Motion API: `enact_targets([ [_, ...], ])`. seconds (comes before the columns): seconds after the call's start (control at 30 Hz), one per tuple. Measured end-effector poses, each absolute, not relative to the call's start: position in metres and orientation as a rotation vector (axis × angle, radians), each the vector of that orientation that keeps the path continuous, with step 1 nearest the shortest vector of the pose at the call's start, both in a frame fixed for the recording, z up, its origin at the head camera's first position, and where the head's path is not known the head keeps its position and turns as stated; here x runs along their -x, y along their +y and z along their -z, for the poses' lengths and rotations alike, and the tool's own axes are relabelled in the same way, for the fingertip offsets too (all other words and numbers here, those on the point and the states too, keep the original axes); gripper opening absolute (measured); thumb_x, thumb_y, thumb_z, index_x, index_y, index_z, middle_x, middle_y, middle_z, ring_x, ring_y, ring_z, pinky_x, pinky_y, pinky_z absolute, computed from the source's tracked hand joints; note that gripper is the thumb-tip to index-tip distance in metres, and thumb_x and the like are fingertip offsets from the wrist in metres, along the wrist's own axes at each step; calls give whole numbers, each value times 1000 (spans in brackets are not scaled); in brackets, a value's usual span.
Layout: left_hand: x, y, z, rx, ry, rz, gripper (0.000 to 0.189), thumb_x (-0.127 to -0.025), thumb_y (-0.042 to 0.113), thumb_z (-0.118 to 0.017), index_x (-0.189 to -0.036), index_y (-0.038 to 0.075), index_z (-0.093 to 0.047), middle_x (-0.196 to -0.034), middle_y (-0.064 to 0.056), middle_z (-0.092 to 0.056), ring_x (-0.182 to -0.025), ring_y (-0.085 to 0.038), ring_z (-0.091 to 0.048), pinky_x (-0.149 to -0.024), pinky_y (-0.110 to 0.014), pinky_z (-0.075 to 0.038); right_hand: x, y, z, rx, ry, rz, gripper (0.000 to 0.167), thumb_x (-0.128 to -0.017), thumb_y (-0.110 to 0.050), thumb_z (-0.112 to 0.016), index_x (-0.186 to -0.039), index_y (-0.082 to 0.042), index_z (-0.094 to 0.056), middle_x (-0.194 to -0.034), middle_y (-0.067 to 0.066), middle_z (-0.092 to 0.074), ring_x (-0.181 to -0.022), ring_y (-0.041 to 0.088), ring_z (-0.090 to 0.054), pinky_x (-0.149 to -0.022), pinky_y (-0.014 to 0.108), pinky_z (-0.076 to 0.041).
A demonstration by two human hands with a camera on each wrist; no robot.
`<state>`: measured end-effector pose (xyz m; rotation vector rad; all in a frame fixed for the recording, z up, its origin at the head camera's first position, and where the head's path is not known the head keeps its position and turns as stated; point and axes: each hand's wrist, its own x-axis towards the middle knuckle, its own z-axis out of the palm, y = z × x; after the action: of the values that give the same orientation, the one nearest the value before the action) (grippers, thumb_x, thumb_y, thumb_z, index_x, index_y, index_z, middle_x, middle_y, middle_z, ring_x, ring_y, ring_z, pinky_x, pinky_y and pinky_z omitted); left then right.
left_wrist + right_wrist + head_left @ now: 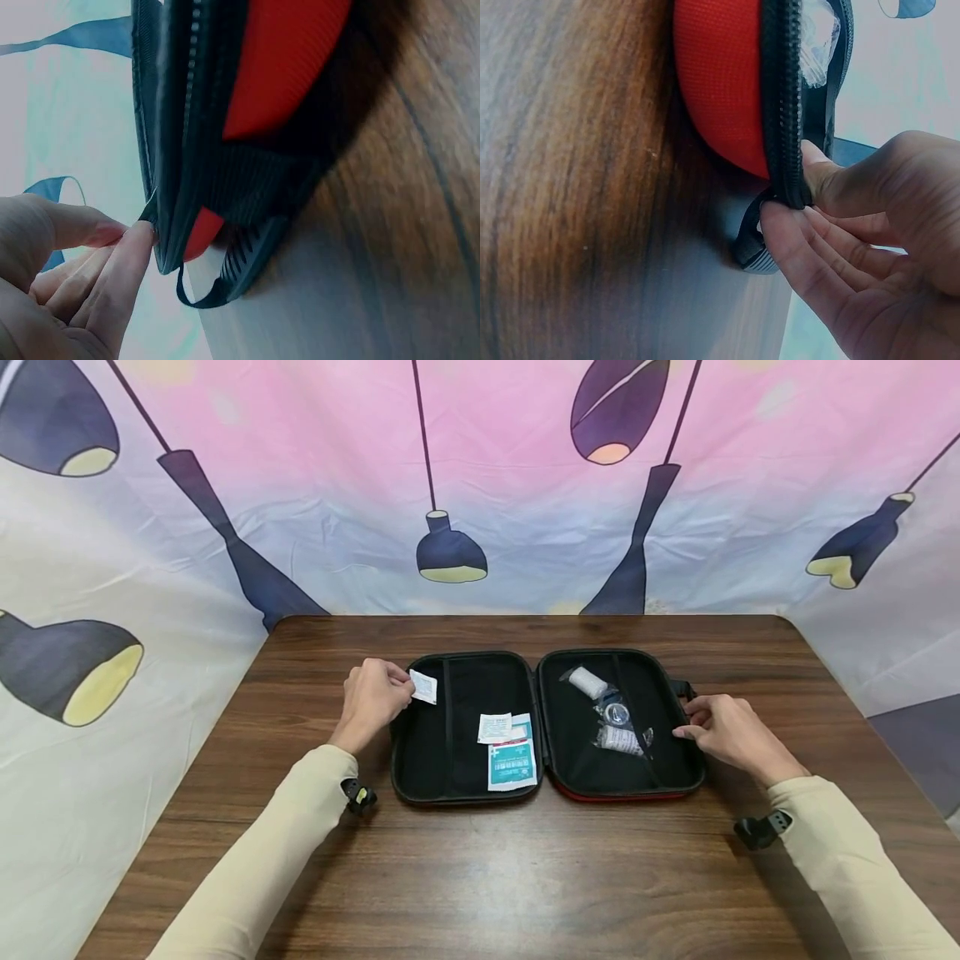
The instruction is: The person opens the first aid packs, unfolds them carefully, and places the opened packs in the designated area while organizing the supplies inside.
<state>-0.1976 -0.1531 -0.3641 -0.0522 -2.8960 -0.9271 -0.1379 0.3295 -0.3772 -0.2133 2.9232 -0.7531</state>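
A zippered case (480,797), black inside and red outside, lies opened flat on the table. My left hand (372,697) pinches a small white packet (424,687) between thumb and fingers at the left half's outer edge. In the left wrist view only a sliver of that packet shows at the fingertips. My right hand (723,731) grips the rim of the right half, thumb inside and fingers outside, as the right wrist view shows. A small white packet (493,727) overlaps a teal-and-white packet (512,767) in the left half. Wrapped rolls (619,740) lie beside a strap in the right half.
The case rests on a brown wooden table (480,877). A black handle strap (682,689) sticks out from its right side, and another strap loop (225,289) hangs at the left side. Behind the table hangs a cloth (517,552) printed with lamps.
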Motion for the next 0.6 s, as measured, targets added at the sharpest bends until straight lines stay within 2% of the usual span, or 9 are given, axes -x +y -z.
enact_targets([
  [0.07,199,-150,366,60,-2911,921,18,-92,12,-64,-92,3,-79,-71,-3,-74,-70,-23,-72,-84,-46,-51,138,329,377,220,2926,753,40,-92,-13,-75,-113,19,-63,-91,22,-69,-79,31,-68,-69,48,-54],
  [0.33,202,-135,375,135,-2987,916,17,-93,12,-65,-91,3,-79,-69,-1,-74,-67,-19,-71,-87,-48,-52,138,329,378,211,2923,756,42,-92,-14,-76,-114,19,-63,-91,22,-69,-79,30,-68,-68,48,-54],
  [0.6,204,-122,376,218,-3069,937,17,-96,13,-67,-97,1,-79,-73,-2,-74,-67,-15,-69,-86,-44,-52,138,330,378,216,2929,755,40,-91,-12,-75,-114,18,-63,-89,20,-69,-77,28,-68,-66,46,-54],
])
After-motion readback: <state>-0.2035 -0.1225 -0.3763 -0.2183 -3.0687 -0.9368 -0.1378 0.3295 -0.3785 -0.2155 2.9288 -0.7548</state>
